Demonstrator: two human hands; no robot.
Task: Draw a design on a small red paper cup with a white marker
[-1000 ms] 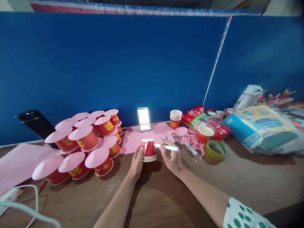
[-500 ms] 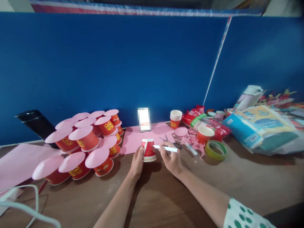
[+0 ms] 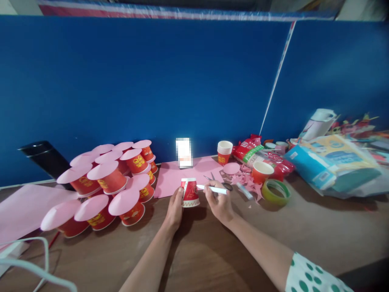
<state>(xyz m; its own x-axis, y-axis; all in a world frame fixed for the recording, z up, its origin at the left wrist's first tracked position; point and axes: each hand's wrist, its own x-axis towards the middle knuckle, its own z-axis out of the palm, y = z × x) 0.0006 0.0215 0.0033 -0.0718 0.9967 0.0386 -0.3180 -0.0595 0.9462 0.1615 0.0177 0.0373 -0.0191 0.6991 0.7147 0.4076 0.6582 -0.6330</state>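
Observation:
My left hand (image 3: 175, 209) grips an upside-down red paper cup (image 3: 190, 192) standing on the brown table (image 3: 212, 251). My right hand (image 3: 219, 202) pinches a white pen (image 3: 212, 189) lying level, its tip touching the cup's right side. A pink paper sheet (image 3: 176, 176) lies just behind the cup. Scissors (image 3: 223, 184) rest on the table behind my right hand.
Several upturned red cups with pink paper discs (image 3: 107, 182) crowd the left. A cup stack (image 3: 225, 151), a red cup packet (image 3: 261, 156), an open red cup (image 3: 261, 171), a tape roll (image 3: 276, 191), pink scraps and a glue stick (image 3: 244, 190) lie right. Blue partition (image 3: 152, 89) behind.

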